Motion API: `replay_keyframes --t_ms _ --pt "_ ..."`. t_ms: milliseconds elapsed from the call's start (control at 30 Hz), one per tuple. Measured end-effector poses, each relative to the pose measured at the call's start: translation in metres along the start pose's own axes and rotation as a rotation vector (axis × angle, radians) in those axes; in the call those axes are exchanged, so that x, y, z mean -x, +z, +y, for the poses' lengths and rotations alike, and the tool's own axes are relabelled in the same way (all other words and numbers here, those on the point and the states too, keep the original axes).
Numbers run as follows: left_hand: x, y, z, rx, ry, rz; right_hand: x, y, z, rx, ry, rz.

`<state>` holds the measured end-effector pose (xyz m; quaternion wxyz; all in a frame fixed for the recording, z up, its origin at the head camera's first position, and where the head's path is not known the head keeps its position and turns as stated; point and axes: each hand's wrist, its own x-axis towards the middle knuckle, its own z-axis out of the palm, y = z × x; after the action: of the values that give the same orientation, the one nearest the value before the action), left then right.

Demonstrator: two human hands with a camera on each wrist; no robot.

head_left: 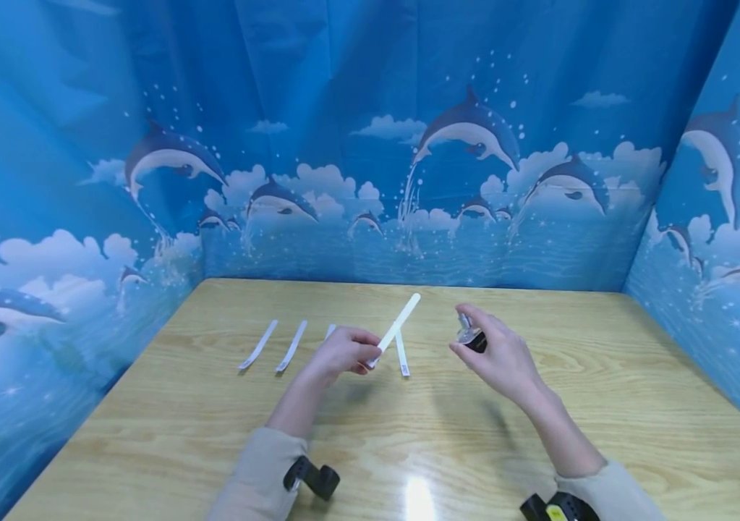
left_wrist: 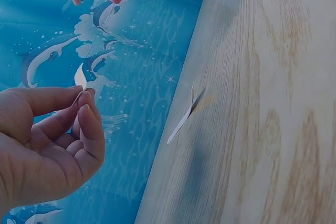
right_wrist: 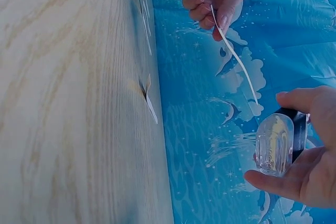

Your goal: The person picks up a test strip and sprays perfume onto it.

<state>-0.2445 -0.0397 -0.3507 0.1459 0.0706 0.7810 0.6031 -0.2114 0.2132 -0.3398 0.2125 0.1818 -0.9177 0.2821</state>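
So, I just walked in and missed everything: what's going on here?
A person's left hand pinches one pale strip, raised above the wooden table. The right hand holds a silver-topped bottle near the strip's free end, not touching it. Four more strips lie on the table, one partly hidden behind the left hand.

- Head view: bright, fairly even light covers the wooden tabletop (head_left: pixel 636 347), with a white patch of glare (head_left: pixel 419 499) at bottom centre.
- Soft, faint shadows lie on the wood below the left hand (head_left: pixel 346 352) and right hand (head_left: pixel 503 356), suggesting light from above.
- The blue backdrop (head_left: pixel 356 72) darkens towards its upper right corner.
- Both wrist views are dimmer, with muted colours.
- Right wrist view: pale highlights streak the clear bottle (right_wrist: pixel 274 145).
- Head view: the held paper strip (head_left: pixel 400 320) looks crisp-edged.
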Motion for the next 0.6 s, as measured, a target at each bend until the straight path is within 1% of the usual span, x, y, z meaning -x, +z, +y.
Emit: replay_keyframes --t_ms 133,267,600 --pt "0.0003 0.0001 0.0 0.024 0.002 -0.004 0.0002 -0.0002 0.0004 -0.019 0.019 0.016" --pt "-0.0001 -0.0002 -0.0009 0.026 0.0 -0.009 0.0007 -0.0006 0.0007 -0.024 0.021 0.025" --pt "-0.0019 -0.001 -0.0034 0.02 -0.002 -0.02 -0.0004 -0.0004 0.0016 -0.005 -0.044 0.04"
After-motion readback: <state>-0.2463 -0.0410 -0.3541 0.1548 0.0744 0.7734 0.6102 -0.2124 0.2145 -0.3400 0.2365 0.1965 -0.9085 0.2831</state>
